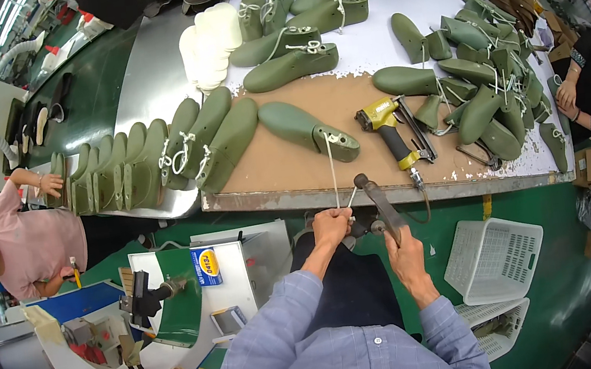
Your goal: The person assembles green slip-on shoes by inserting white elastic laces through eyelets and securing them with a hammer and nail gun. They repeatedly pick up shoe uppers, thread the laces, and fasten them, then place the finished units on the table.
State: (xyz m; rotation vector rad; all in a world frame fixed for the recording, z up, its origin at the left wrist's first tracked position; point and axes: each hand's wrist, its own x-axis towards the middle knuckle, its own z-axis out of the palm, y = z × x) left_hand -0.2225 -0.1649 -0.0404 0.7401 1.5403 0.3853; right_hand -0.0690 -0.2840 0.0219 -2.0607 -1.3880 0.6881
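A worker's left hand [331, 226] is pinching a white cord [332, 168], fingers closed tight around its lower end at the near edge of the bench. The cord is running straight up from those fingers to a green shoe last [307, 130] lying on the brown board [285, 167] just beyond them. The right hand [405, 250], just beside the left, is wrapped in a full fist around the handle of a dark metal hand tool [380, 203], whose head is pointing up toward the bench edge, close to the cord. Whether the tool is touching the cord cannot be told.

Just past the tool a yellow pneumatic stapler [392, 133] is lying on the board. Beyond the left fingers a row of green lasts [156, 162] is leaning side by side; farther out, loose lasts [477, 76] are heaped on the white tabletop [374, 41], with a stack of pale insoles [210, 45] behind. A white plastic basket [493, 258] is sitting on the green floor below the right hand. To the left, a person in a pink top [36, 243] is working at the row's far end.

The risk looks plain: with the cord taut, a hard pull could drag the last off the bench edge, or the cord could slip through the fingers and bring the tool's head against the left hand.
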